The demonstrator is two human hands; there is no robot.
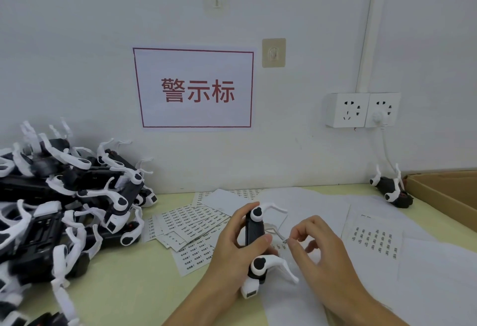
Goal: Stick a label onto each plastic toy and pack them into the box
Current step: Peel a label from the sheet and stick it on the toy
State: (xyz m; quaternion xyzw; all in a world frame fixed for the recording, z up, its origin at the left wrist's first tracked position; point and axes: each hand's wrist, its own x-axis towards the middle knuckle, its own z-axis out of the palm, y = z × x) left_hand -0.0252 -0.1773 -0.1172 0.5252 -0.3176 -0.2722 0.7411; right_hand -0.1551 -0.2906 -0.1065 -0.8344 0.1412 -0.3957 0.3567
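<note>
The white wall carried a red-framed sign, with a double socket to the right of the sign. Below the sign, the pale counter held a heap of toys at its left, label sheets in the middle and a cardboard box far right. The left hand gripped one black-and-white toy. The right hand pinched a small label just beside that toy.

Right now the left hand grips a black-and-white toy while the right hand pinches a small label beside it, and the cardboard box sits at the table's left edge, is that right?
Not quite: the head view shows the cardboard box at the table's right edge. The rest holds: left hand grips the toy, right hand pinches the label.
</note>
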